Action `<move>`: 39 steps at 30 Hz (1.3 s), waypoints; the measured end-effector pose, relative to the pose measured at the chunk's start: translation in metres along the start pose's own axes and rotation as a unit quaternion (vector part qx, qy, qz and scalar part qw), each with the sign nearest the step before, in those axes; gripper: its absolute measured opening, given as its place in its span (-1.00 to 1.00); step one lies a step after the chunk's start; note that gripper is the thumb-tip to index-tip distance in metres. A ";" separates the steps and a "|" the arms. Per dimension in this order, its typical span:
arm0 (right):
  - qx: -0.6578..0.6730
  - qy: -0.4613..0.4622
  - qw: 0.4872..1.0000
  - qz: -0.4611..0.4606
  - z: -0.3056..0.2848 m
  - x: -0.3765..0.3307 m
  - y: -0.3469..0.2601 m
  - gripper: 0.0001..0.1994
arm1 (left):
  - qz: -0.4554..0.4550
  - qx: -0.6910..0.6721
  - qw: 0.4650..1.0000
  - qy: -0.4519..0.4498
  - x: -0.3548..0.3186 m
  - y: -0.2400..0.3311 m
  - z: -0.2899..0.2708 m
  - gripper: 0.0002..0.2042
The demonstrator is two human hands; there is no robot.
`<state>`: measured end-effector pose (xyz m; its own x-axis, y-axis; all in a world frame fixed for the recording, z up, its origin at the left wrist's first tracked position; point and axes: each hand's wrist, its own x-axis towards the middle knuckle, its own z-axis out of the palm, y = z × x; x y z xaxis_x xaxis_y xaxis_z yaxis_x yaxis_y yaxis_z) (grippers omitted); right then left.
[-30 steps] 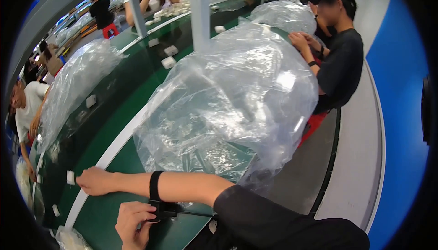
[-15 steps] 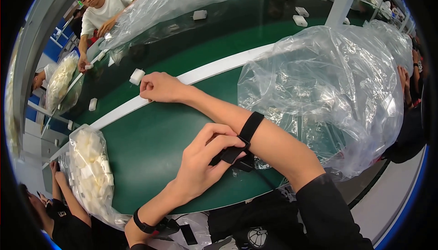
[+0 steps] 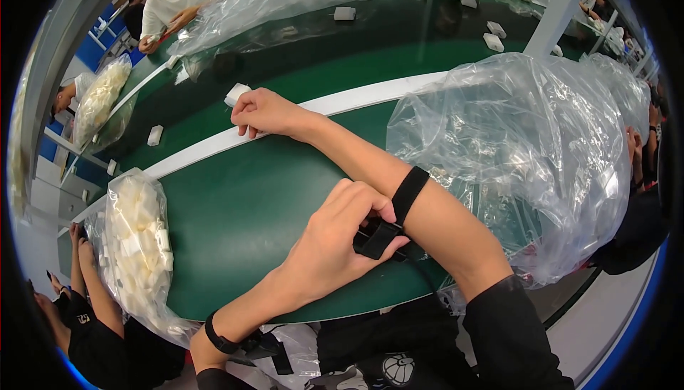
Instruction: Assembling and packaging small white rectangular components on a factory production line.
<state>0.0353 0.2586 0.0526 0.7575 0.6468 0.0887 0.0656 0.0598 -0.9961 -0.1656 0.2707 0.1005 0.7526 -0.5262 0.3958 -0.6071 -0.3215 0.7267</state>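
Observation:
Coming in from the lower left, my left hand [image 3: 335,237] is closed on a small black device [image 3: 377,239] at the underside of my right forearm. A black strap [image 3: 410,194] wraps that forearm beside the device, and a thin cable trails below it. My right hand [image 3: 269,113] is curled over the white rail [image 3: 349,102], with nothing visible in its fingers. Just beyond its knuckles, a small white block [image 3: 238,94] lies on the dark green belt. Another black band [image 3: 219,334] with a device sits on my left wrist.
A clear bag of white pieces [image 3: 135,240] stands at the left of the green table [image 3: 228,226]. A large clear plastic bag [image 3: 513,169] bulges at the right. More white blocks [image 3: 345,14] lie on the belt. Co-workers sit across and on both sides; a grey post [image 3: 559,12] rises behind.
The view has shifted, so the nearby things sit differently in it. My left fingers have shifted their grip on the black device. The co-worker across has drawn a hand back from the belt.

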 end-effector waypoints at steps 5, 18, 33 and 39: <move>0.007 0.012 1.000 -0.009 -0.001 -0.001 0.000 -0.82 | -0.011 -0.001 1.000 -0.013 -0.003 0.002 0.000 -0.63; 0.015 0.008 1.000 -0.020 -0.002 -0.001 0.002 -0.84 | -0.021 -0.044 0.998 -0.029 -0.005 -0.004 -0.002 -0.68; 0.004 0.004 1.000 -0.001 -0.003 -0.005 -0.002 -0.80 | -0.022 -0.069 0.995 -0.064 -0.009 -0.008 -0.004 -0.71; 0.028 -0.019 0.999 -0.006 -0.010 -0.002 0.000 -0.79 | -0.028 -0.085 0.992 -0.085 -0.011 -0.011 -0.004 -0.70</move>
<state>0.0404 0.2497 0.0529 0.7320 0.6736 0.1024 0.0374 0.1103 -0.9932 -0.1664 0.2828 0.0904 0.7211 -0.6411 0.2627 -0.5033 -0.2242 0.8345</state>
